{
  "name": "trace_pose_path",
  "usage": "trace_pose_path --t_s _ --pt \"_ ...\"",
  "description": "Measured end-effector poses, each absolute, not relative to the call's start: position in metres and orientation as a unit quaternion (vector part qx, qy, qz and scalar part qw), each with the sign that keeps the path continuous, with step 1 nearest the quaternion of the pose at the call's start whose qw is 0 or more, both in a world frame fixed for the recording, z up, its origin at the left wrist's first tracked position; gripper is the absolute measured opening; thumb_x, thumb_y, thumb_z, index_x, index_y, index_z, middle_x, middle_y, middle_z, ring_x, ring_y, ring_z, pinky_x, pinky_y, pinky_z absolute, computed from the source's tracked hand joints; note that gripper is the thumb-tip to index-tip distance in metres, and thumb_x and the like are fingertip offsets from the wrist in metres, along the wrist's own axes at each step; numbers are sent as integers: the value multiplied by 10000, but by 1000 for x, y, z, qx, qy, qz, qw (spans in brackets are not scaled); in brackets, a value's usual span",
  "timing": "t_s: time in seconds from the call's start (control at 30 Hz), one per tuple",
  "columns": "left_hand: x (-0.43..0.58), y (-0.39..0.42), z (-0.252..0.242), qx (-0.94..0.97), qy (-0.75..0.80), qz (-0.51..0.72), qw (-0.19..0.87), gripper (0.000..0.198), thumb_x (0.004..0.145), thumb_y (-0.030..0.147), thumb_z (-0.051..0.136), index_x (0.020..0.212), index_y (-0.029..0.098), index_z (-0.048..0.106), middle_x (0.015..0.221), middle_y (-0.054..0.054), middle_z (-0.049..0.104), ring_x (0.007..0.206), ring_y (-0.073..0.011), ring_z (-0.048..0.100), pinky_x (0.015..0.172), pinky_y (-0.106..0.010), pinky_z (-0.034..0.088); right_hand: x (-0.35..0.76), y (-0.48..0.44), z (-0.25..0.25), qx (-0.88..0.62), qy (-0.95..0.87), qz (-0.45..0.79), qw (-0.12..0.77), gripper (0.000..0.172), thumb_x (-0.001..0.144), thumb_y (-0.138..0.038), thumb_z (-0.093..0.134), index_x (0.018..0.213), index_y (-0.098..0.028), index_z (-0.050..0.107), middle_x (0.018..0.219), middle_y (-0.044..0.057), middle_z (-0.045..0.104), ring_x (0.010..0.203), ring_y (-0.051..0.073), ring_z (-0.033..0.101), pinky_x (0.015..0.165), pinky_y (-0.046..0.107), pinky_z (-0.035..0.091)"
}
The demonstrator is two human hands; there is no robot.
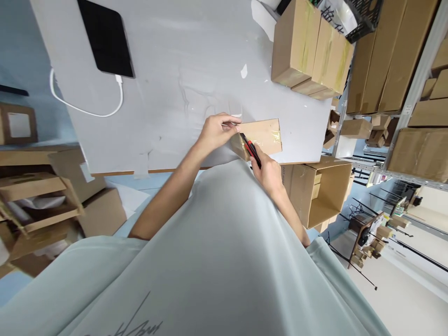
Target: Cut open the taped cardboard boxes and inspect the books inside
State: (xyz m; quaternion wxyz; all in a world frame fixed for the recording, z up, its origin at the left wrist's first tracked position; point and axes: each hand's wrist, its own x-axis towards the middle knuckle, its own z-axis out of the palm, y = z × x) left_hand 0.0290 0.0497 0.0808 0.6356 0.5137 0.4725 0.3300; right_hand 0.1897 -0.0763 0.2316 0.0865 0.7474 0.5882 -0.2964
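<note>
A small cardboard box (263, 131) with shiny clear tape on it lies near the front edge of the grey table. My right hand (266, 170) is wrapped round a red and black box cutter (250, 149), whose tip points at the box's left end. At that same end, the fingers of my left hand (217, 130) are pinched together against the box's corner. Whether they grip a bit of tape or label there is too small to tell. A small white scrap (237, 115) lies just behind my left fingertips.
A black tablet (105, 39) with a white cable (94, 113) lies at the back left. Taped cardboard boxes (297, 44) stand at the back right, near a black basket (364, 18). An open carton (324, 193) sits below the table's right front edge. More cartons (101, 212) are at the left.
</note>
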Motion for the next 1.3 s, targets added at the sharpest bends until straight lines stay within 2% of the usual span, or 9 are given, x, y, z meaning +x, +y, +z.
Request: trace_pose_path --t_s 0.17,0.3,0.57,0.7,0.87,1.07,1.2,1.3 --pt "30 51 79 510 474 337 634 202 892 325 881 1065 222 891 1132 -71 852 1005 -235 824 1002 -411 701 163 -77 227 762 573 -255 161 692 1210 -353 360 1883 -277 216 1210 139 822 1006 296 814 960 403 647" --pt "31 48 80 507 477 348 628 192 887 308 844 1052 224 893 1136 -61 862 992 -223 819 982 -392 702 145 -70 226 763 560 -238 219 743 1200 -288 386 1893 -279 115 1197 166 788 946 284 819 946 415 655" --pt "40 38 81 484 517 349 614 223 897 257 776 1094 218 873 1129 -51 863 1044 -222 817 1001 -371 692 137 -67 255 731 552 -260 307 766 1178 -246 413 1891 -279 135 1189 200 806 946 315 831 888 445 673" --pt "41 33 80 482 522 350 611 252 880 232 757 1104 224 872 1124 -45 858 1030 -223 820 977 -372 697 135 -78 258 721 565 -249 314 788 1154 -180 375 1892 -283 117 1190 191 815 943 293 837 852 398 681" --pt "38 24 87 486 536 335 603 256 890 242 744 1107 230 879 1156 -51 862 1028 -225 819 983 -370 698 135 -82 260 715 561 -258 327 832 1114 -114 429 1886 -286 172 1229 207 815 911 283 845 843 399 686" --pt "40 21 90 490 552 335 586 242 901 259 746 1096 225 885 1128 -53 864 998 -220 821 964 -362 695 140 -79 259 697 570 -280 332 803 1109 -92 386 1876 -272 230 1247 210 821 979 284 853 848 371 678" --pt "37 18 90 492 564 328 577 251 929 278 736 1128 226 881 1157 -55 860 995 -216 812 941 -350 685 152 -96 281 704 551 -303 329 706 1153 -165 414 1842 -304 354 1229 165 834 940 272 840 831 353 655" --pt "33 17 95 537 557 312 552 264 971 282 702 1174 237 865 1188 -59 849 1057 -241 798 1003 -397 676 175 -115 299 734 549 -303 260 636 1191 -305 456 1823 -347 403 1149 104 847 881 264 815 801 328 630"
